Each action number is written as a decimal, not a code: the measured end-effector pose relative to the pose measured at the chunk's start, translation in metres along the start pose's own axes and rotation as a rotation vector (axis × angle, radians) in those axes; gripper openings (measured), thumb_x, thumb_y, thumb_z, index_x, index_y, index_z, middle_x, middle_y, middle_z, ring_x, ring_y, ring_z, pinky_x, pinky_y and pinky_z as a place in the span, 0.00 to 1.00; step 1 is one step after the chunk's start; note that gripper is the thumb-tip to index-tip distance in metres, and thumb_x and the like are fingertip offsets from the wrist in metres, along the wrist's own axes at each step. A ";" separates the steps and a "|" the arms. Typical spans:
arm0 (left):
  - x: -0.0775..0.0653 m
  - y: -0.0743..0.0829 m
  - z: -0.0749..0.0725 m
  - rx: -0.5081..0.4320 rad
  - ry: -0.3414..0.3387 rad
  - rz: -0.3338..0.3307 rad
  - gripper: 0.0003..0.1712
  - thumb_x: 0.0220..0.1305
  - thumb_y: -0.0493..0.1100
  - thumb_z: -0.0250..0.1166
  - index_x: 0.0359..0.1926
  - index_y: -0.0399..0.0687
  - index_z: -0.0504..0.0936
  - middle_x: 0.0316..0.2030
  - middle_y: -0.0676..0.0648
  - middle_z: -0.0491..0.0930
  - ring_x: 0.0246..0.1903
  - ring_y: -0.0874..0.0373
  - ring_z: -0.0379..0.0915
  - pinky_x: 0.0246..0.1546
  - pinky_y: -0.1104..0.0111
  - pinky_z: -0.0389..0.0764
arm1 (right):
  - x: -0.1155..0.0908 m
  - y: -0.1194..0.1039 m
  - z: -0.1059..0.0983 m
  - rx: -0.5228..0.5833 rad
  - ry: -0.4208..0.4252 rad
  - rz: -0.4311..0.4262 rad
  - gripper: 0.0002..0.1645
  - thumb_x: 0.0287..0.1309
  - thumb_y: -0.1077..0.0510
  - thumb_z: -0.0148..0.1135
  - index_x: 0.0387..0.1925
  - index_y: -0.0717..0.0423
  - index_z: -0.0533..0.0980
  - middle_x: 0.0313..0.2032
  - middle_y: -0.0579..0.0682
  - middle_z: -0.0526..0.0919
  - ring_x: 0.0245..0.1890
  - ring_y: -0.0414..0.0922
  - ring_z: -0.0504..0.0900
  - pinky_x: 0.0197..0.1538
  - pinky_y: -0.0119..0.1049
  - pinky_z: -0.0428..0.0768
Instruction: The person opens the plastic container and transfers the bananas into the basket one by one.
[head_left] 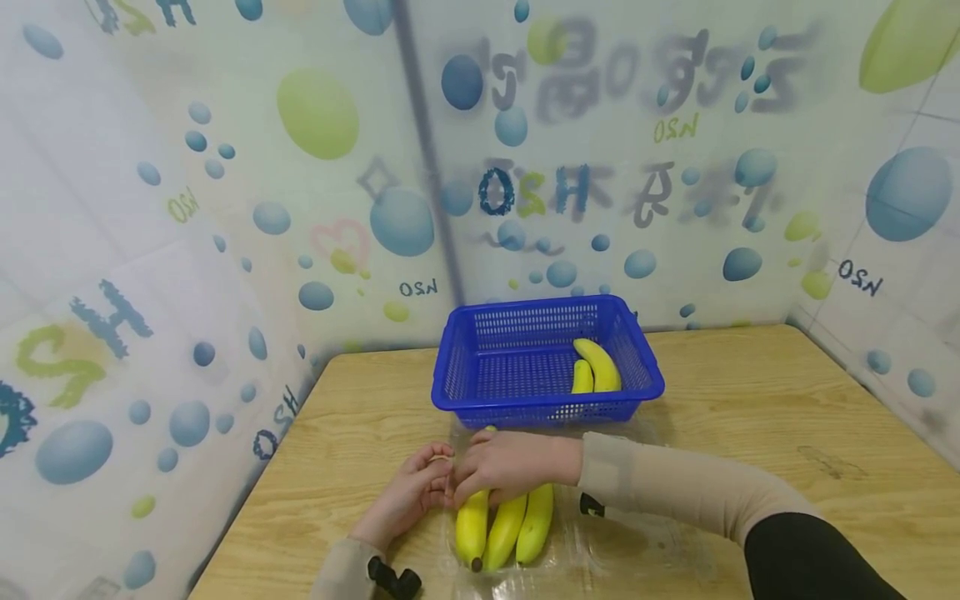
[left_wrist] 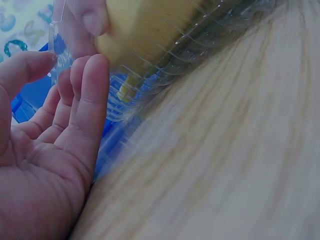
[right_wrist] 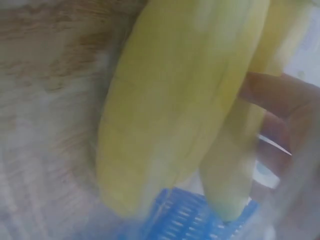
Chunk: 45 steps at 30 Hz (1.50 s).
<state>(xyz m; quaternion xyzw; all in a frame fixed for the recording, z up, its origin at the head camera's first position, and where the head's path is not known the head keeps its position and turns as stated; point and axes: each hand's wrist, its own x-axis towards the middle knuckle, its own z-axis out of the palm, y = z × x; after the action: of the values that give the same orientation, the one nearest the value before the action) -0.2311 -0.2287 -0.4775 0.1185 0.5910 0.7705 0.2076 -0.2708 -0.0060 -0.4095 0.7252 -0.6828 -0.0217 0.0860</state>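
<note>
Three yellow bananas lie side by side in a clear ribbed plastic box on the table, in front of the blue basket. My right hand reaches over from the right and grips the leftmost banana, its fingers down the left side. The middle banana and the right banana stick out below that hand, their far ends hidden by it. At the box's left edge, my left hand pinches the thin plastic rim between thumb and fingers, close beside the right fingertips.
Behind the box stands a blue perforated basket with a large banana and a smaller one at its right side. The wooden table meets patterned curtains at the back and sides.
</note>
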 end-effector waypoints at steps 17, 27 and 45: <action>0.000 0.001 0.001 0.003 0.003 -0.005 0.06 0.73 0.39 0.51 0.49 0.49 0.67 0.28 0.51 0.77 0.27 0.62 0.77 0.31 0.70 0.81 | -0.008 -0.002 -0.004 0.002 0.045 0.033 0.27 0.51 0.57 0.70 0.56 0.41 0.78 0.54 0.38 0.80 0.55 0.35 0.74 0.60 0.40 0.68; 0.000 0.000 0.000 0.032 -0.008 0.006 0.06 0.74 0.39 0.50 0.49 0.49 0.66 0.28 0.53 0.77 0.26 0.64 0.75 0.30 0.72 0.79 | -0.012 -0.003 -0.009 -0.001 0.076 0.091 0.27 0.55 0.56 0.68 0.58 0.39 0.76 0.56 0.36 0.78 0.55 0.35 0.74 0.59 0.39 0.68; 0.000 0.002 0.001 0.023 0.011 -0.023 0.07 0.73 0.40 0.51 0.49 0.49 0.66 0.28 0.52 0.76 0.27 0.62 0.74 0.32 0.70 0.80 | -0.015 -0.008 -0.016 -0.022 0.089 0.114 0.27 0.56 0.55 0.68 0.59 0.40 0.75 0.57 0.37 0.77 0.57 0.37 0.73 0.58 0.38 0.69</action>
<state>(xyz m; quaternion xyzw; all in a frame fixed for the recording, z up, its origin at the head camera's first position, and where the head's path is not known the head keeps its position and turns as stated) -0.2309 -0.2284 -0.4755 0.1098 0.6021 0.7619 0.2119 -0.2620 0.0110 -0.3965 0.6844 -0.7182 0.0077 0.1253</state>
